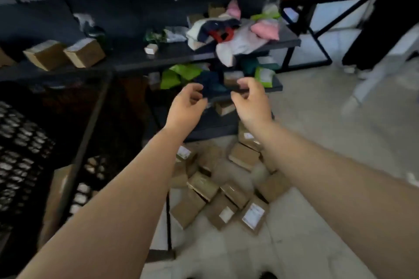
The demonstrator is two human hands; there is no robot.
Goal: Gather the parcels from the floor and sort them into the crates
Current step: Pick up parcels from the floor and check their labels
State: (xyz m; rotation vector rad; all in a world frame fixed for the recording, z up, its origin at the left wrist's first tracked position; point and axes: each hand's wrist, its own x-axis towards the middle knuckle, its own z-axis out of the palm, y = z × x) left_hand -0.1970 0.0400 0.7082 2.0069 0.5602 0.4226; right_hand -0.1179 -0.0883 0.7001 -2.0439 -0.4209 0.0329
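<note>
Several brown cardboard parcels (217,192) with white labels lie in a heap on the pale floor below my arms. A black mesh crate (25,154) stands at the left, with a cardboard parcel (56,201) leaning inside it. My left hand (186,108) and my right hand (251,102) are both stretched forward at mid-height, well above the heap, fingers loosely curled and apart. Neither hand holds anything. The frame is blurred by motion.
A dark shelf unit (158,56) stands ahead, carrying two brown boxes (65,53), green bags (176,75) and a pile of clothes (233,34). A black metal frame (317,36) and white legs of a chair (371,84) stand at the right. Pale floor stretches right.
</note>
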